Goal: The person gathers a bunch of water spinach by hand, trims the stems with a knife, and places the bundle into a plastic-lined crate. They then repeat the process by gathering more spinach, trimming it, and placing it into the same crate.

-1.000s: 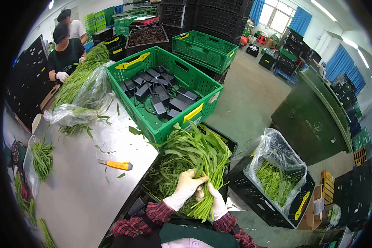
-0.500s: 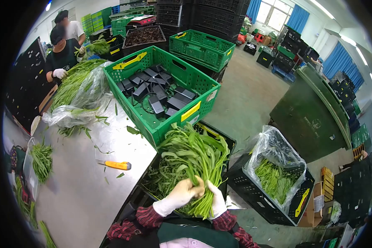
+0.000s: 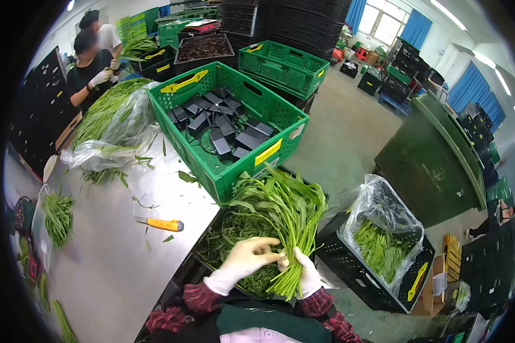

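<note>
A bunch of leafy green stems (image 3: 294, 220) is gripped in my gloved right hand (image 3: 308, 275), stem ends toward me, leaves fanned away. My gloved left hand (image 3: 249, 260) is beside the stems, its fingers apart and curved, with nothing seen between them. Below both hands, a dark crate holds loose dark green leaves (image 3: 237, 228). A green crate (image 3: 212, 183) of black boxes and cables (image 3: 220, 128) stands just beyond. On the metal table (image 3: 109, 228) lies a yellow-orange cutter knife (image 3: 165, 224).
A lined black crate (image 3: 355, 274) with greens stands at right, near a large green bin (image 3: 432, 160). Greens in clear plastic (image 3: 111, 114) lie at the table's far left, near two people (image 3: 94, 63). Stacked crates (image 3: 280, 68) stand behind.
My left hand has come off the leaves and opened. The bunch in my right hand has shifted slightly right. The co-worker at far left has brought their gloved hands together, higher up.
</note>
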`<state>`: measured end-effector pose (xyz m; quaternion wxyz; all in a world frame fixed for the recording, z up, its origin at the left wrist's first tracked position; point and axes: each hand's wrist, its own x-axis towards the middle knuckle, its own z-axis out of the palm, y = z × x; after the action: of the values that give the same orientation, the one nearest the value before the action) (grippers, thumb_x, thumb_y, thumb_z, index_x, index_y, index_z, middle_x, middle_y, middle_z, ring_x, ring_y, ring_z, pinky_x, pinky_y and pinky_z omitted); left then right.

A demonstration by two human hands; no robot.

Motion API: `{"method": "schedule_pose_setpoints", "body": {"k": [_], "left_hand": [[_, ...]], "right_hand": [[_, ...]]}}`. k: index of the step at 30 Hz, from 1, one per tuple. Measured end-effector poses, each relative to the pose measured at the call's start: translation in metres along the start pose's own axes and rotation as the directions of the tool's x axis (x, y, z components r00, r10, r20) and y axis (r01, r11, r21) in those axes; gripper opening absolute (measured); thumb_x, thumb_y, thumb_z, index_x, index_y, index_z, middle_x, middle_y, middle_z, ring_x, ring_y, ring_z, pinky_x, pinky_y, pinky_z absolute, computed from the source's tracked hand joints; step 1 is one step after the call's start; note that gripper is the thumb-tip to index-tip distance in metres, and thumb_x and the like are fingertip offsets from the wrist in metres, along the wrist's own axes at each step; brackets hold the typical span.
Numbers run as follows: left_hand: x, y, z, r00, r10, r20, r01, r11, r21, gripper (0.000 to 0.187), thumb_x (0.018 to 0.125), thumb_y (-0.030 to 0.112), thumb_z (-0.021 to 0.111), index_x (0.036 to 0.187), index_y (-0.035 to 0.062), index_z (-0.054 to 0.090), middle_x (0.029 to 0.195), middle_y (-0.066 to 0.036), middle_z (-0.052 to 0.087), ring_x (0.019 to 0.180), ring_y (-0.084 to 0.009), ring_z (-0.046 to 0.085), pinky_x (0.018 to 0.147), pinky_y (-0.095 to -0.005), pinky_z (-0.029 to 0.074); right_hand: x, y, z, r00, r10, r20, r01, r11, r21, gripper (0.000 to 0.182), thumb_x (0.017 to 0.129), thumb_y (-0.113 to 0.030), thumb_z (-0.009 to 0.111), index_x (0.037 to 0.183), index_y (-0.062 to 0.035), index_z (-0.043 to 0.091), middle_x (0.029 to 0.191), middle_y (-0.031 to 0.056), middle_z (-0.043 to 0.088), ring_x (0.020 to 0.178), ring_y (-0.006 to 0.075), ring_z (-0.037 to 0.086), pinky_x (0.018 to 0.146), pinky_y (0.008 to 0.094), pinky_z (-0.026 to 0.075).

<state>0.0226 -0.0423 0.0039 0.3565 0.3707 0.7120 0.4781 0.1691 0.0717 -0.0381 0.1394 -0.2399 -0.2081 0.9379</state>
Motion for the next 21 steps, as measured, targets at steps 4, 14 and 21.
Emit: {"method": "schedule_pose_setpoints", "body": {"k": [4, 14, 21], "left_hand": [[0.016, -0.023, 0.042, 0.963, 0.199, -0.180, -0.217, 0.973, -0.083, 0.010, 0.081, 0.002, 0.064, 0.089, -0.0043, 0.067, 0.078, -0.006, 0.059, 0.068, -0.0129, 0.062, 0.062, -0.0256, 0.049], [-0.006, -0.005, 0.038, 0.967, 0.224, -0.120, -0.253, 0.869, -0.425, 0.007, 0.082, -0.005, 0.063, 0.088, -0.0027, 0.067, 0.079, -0.005, 0.060, 0.069, -0.0122, 0.060, 0.063, -0.0238, 0.048], [-0.045, 0.011, 0.000, 0.969, 0.183, 0.167, -0.044, 0.789, -0.612, 0.003, 0.074, -0.006, 0.066, 0.074, -0.0033, 0.065, 0.073, -0.010, 0.061, 0.057, -0.0153, 0.056, 0.051, -0.0270, 0.044]], "right_hand": [[0.003, 0.007, -0.008, 0.999, 0.018, 0.045, -0.019, 1.000, 0.023, 0.026, 0.096, -0.031, 0.052, 0.100, -0.0051, 0.055, 0.075, 0.0053, 0.060, 0.066, 0.0160, 0.056, 0.062, 0.0283, 0.047], [-0.009, -0.001, 0.020, 0.975, 0.063, -0.213, -0.044, 0.995, 0.094, 0.026, 0.093, -0.029, 0.055, 0.096, -0.0035, 0.060, 0.079, 0.0043, 0.062, 0.067, 0.0148, 0.058, 0.067, 0.0296, 0.051], [-0.007, -0.001, 0.010, 0.998, 0.032, -0.063, -0.030, 0.999, 0.026, 0.029, 0.094, -0.027, 0.054, 0.096, 0.0011, 0.059, 0.074, 0.0050, 0.059, 0.066, 0.0153, 0.056, 0.063, 0.0263, 0.046]]}}
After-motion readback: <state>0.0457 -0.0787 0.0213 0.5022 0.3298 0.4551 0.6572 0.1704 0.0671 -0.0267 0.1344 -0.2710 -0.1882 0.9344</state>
